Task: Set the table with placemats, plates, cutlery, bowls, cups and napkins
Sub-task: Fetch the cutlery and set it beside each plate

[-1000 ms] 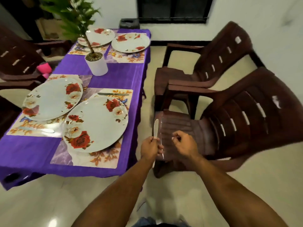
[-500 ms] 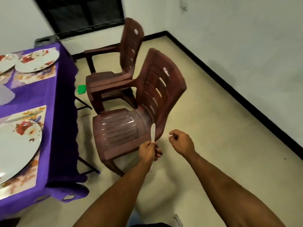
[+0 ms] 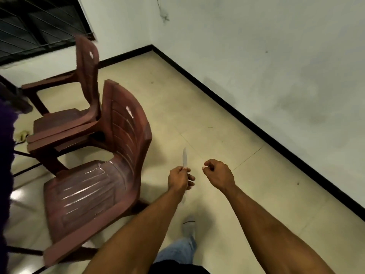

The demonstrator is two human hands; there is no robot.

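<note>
left hand [image 3: 180,177]: curled round the handle of a pale, translucent plastic knife [image 3: 185,159], blade sticking straight up out of the fist, handle end poking out below

right hand [image 3: 218,174]: fingers loosely curled, thumb and forefinger nearly pinched; can't tell if anything tiny sits in there, looks like nothing

knife location: out in mid-air over the beige tiled floor [image 3: 227,139], well apart from any place setting, just right of the near brown plastic chair [image 3: 98,175]

table: only a sliver of purple tablecloth [image 3: 6,155] showing at the far left edge, so no plates or mats visible from here

surroundings: second brown plastic chair [image 3: 79,107] tucked behind the first, white wall [image 3: 276,66] to the right, one foot stepping forward

risk 1: thin, slick handle in a light fist, so probably could slip out mid-stride

risk 2: upright blade passing close to the chair back, easy to clip and snap or drop

risk 3: facing away from the table, so may end up at the wrong setting
</note>
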